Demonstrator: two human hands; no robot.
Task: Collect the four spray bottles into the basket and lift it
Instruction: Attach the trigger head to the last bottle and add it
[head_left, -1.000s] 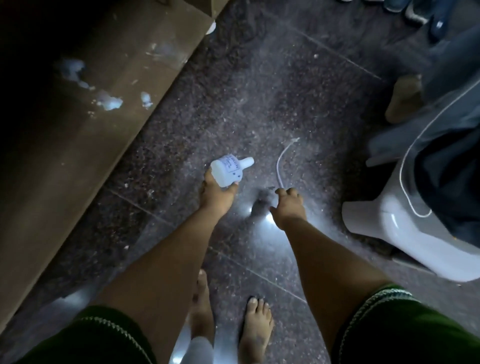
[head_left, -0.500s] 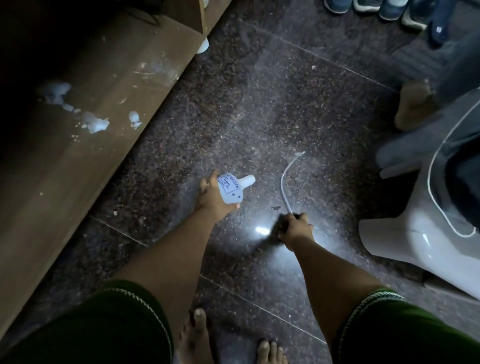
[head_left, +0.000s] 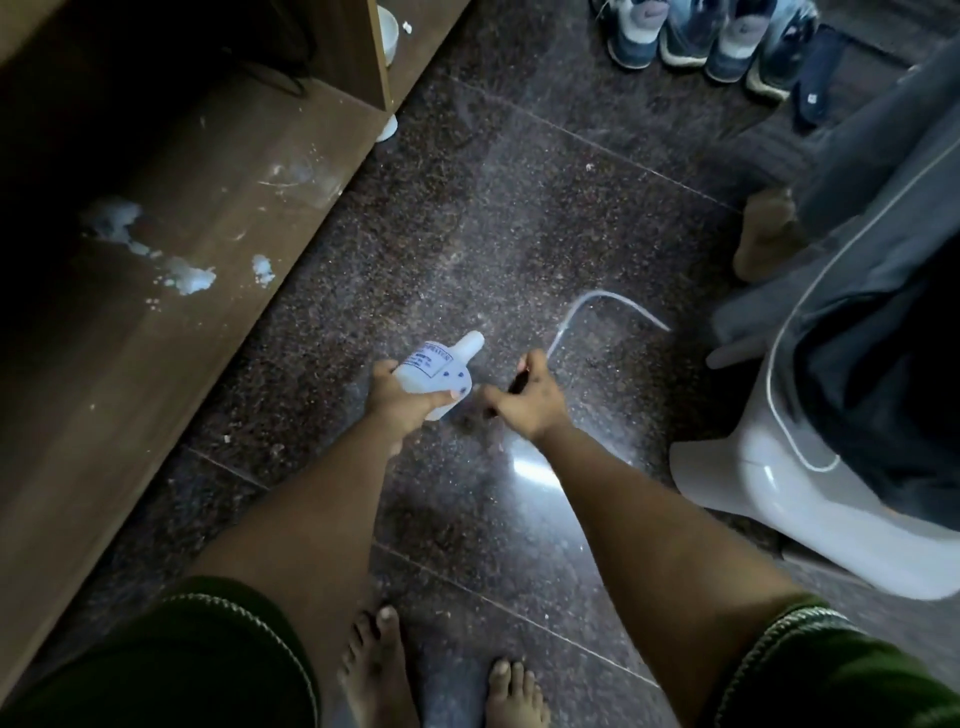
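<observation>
Bottle (head_left: 434, 376) in left hand (head_left: 402, 400), spray top (head_left: 517, 382) in right hand (head_left: 524, 402).
Fingers wrap both tight; tube (head_left: 597, 312) points to 1 o'clock, likely ready to go back in.

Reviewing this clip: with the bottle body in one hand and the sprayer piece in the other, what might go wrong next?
1. The white plastic spray bottle is tilted with its open neck sideways in the left hand; any liquid inside could spill onto the polished dark stone floor, near bare feet.
2. The thin clear dip tube curls away from the right hand, so threading it into the narrow neck may miss.
3. No basket is visible.
</observation>
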